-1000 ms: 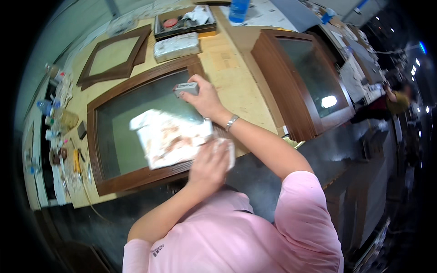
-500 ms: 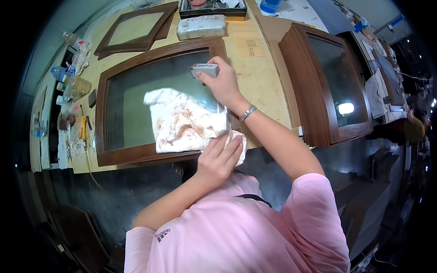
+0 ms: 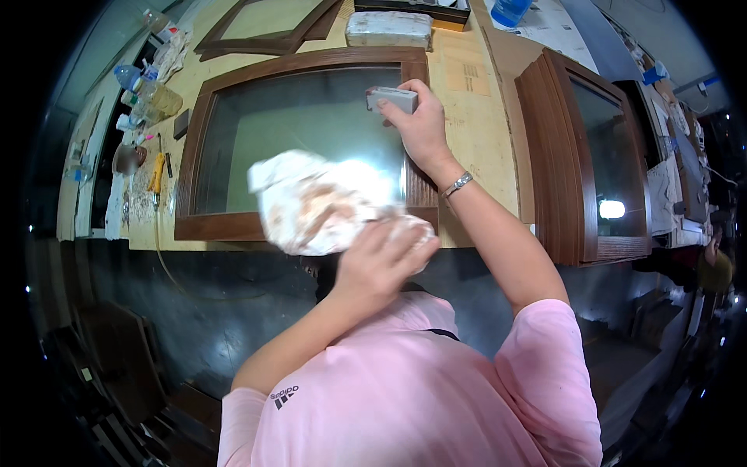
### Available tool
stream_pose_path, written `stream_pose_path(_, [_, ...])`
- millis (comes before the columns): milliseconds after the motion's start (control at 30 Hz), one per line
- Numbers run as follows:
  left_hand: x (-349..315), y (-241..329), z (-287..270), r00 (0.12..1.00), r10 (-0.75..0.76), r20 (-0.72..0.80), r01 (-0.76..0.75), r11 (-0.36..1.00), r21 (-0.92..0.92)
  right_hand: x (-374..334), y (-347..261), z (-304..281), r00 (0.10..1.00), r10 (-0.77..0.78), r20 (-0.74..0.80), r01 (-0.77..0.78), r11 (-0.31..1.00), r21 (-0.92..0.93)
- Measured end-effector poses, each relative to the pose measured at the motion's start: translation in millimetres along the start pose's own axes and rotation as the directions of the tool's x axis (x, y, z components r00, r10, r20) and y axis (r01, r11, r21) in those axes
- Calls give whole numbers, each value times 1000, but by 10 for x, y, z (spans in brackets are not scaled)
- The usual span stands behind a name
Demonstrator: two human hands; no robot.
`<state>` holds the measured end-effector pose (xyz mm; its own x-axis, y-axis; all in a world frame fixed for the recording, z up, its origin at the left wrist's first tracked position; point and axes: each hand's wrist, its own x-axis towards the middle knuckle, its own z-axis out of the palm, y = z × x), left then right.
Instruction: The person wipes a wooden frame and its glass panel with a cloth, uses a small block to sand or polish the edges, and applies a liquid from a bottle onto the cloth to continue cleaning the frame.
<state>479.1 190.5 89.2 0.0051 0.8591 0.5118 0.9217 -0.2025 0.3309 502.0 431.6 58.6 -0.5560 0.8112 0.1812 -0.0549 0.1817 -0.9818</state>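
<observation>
A brown wooden frame [image 3: 226,227] with a glass pane [image 3: 288,109] lies flat on the table in front of me. My left hand [image 3: 381,261], fingers closed, grips one end of a white cloth [image 3: 311,198] with brown stains. The cloth spreads over the frame's near rail and part of the pane, and is smeared by motion. My right hand [image 3: 424,128] is over the pane's right end, pinching a small grey rectangular block [image 3: 398,98] between thumb and fingers. Whether the block touches the glass, I cannot tell.
Stacked glazed brown frames [image 3: 552,163] stand at the right. Beyond the pane are a wrapped white block [image 3: 389,29] and more bare frames [image 3: 311,31]. Bottles [image 3: 159,97], a yellow-handled tool [image 3: 158,171] and a dark small block [image 3: 181,124] are on the left.
The view has shifted, so the table appears higher and farther right. The cloth is more bunched and blurred in my left hand. My right hand still holds the grey block.
</observation>
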Motion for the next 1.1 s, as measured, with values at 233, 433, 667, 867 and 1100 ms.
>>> stream_pose_path(233, [-801,-684,-605,943,-318,-100,329,933,142,-28,-1,-158,994,-33,-100,47,988,147])
stream_pose_path(433, [-253,-610,-755,895,-363,-258,358,931,-67,-498,-355,-660,993,61,-99,-52,994,96])
stream_pose_path(667, [16,-716,-287,949,-312,-47,312,950,3,-1468,-441,-1226,975,198,-102,-206,976,-70])
stream_pose_path(867, [31,-707,-215,940,-332,-75,334,942,17,-1717,-384,-1053,968,242,71,-247,967,65])
stream_pose_path(1100, [-1,-695,-166,944,-297,-142,311,945,97,-1437,-180,-1075,983,156,100,-152,987,-52])
